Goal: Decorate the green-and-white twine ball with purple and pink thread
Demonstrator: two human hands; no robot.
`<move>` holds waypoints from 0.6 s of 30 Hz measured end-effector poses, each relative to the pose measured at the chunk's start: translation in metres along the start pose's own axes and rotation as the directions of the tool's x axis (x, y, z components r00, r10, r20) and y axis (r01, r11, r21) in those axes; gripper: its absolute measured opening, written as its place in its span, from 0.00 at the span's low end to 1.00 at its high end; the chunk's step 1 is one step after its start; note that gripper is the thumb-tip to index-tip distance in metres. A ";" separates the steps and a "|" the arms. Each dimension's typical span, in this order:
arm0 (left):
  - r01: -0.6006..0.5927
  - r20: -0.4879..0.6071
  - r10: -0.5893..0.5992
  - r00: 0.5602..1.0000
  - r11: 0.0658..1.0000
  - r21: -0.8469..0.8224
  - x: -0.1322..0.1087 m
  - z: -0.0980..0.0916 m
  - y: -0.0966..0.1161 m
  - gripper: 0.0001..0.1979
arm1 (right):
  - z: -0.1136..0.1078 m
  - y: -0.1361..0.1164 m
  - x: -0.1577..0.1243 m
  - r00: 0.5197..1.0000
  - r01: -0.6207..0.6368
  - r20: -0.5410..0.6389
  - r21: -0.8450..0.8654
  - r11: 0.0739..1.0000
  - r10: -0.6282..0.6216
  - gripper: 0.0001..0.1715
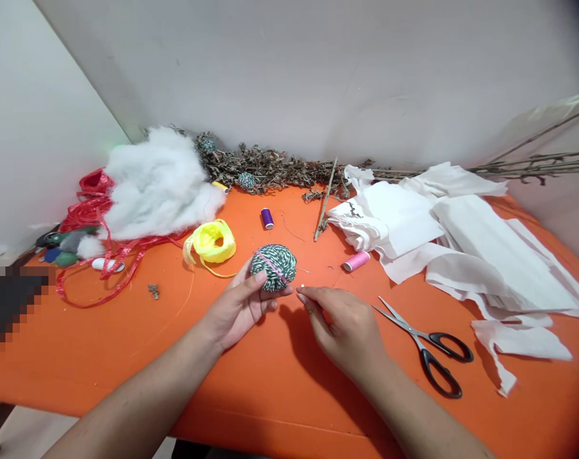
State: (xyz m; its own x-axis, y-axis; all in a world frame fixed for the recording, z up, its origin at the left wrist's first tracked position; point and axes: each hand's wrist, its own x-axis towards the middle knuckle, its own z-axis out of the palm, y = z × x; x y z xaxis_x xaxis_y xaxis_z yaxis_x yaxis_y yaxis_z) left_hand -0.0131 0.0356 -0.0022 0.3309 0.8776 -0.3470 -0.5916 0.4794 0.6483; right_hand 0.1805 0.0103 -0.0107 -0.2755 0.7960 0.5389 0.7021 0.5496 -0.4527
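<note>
**Gripping what, on the left?**
Twine ball [273, 268], green and white, pink strand across it, clamped in curled fingers of the left hand [236, 307].

**Right hand [343, 326]?**
Just beside the ball, fingers [309, 298] pinched together, whatever lies between them too small to tell.

**Anything close?**
Past the right fingers, black-handled scissors [426, 341] and a pink thread spool [356, 261]; beyond the left fingers, a yellow ribbon coil [210, 242], all on an orange table [93, 344].

Left hand [236, 307] cupped, right hand [343, 326] pinched, the two just apart
</note>
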 end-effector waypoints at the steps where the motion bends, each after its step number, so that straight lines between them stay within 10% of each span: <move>1: 0.010 0.006 -0.010 1.000 1.000 -0.007 0.000 0.000 0.000 0.21 | 0.000 0.000 0.000 1.000 0.003 -0.003 0.000 1.000 -0.003 0.08; 18: 0.027 -0.080 -0.029 0.996 0.999 -0.019 0.003 0.009 0.003 0.22 | 0.000 0.000 -0.001 1.000 -0.001 -0.010 0.017 1.000 0.001 0.09</move>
State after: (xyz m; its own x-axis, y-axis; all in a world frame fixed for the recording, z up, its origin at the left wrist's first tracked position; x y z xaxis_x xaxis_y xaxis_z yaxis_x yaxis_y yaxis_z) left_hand -0.0076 0.0395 0.0047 0.2877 0.8613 -0.4189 -0.5962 0.5033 0.6254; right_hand 0.1807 0.0095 -0.0108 -0.2677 0.7941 0.5457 0.6914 0.5528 -0.4651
